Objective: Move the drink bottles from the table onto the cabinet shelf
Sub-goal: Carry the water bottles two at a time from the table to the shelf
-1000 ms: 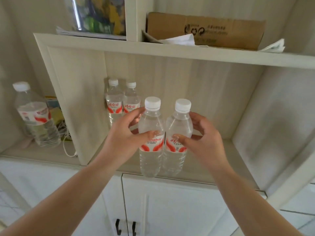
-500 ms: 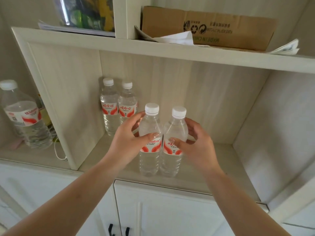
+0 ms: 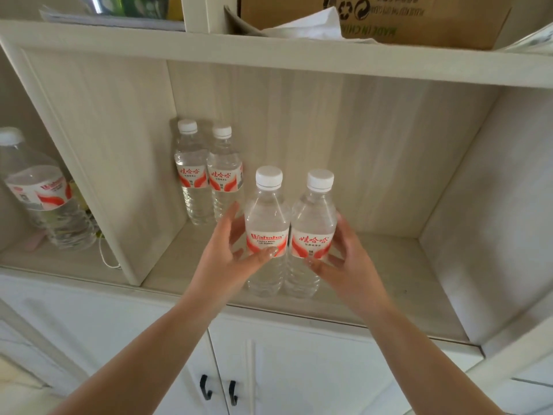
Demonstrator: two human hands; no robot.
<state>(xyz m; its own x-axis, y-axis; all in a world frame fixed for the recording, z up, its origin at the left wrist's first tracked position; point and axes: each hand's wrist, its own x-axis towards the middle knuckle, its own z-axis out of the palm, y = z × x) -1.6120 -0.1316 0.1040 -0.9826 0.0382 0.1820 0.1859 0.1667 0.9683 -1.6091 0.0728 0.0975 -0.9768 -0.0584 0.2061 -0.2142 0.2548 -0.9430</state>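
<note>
The left hand [image 3: 230, 259] grips the left bottle [image 3: 267, 232], its thumb curled across the red-and-white label and its fingers reaching round behind. The right hand [image 3: 344, 262] grips the right bottle [image 3: 312, 235] the same way, thumb on the lower edge of the label, fingers wrapped round the far side. The two bottles stand upright and touch each other between the hands, white caps up, their bases at the shelf [image 3: 389, 283] near its front edge — whether they rest on the board or hang just above it cannot be told.

Beyond the left hand, up and a little to its left, two more bottles [image 3: 208, 175] stand side by side at the back of the same compartment, touching each other and close to the partition [image 3: 98, 151]. They are well apart from the held pair.

Farther left of the left hand, past the partition, a large bottle [image 3: 45, 196] stands in the neighbouring compartment with a white cord [image 3: 106, 259] trailing beside its base.

Above both hands, on the upper board, a cardboard box [image 3: 404, 19] sits with white paper [image 3: 311, 25] lying against its front.

Below the wrists are white cabinet doors [image 3: 299, 375] with two dark handles [image 3: 218, 387] close together at the seam — just under the left forearm.
</note>
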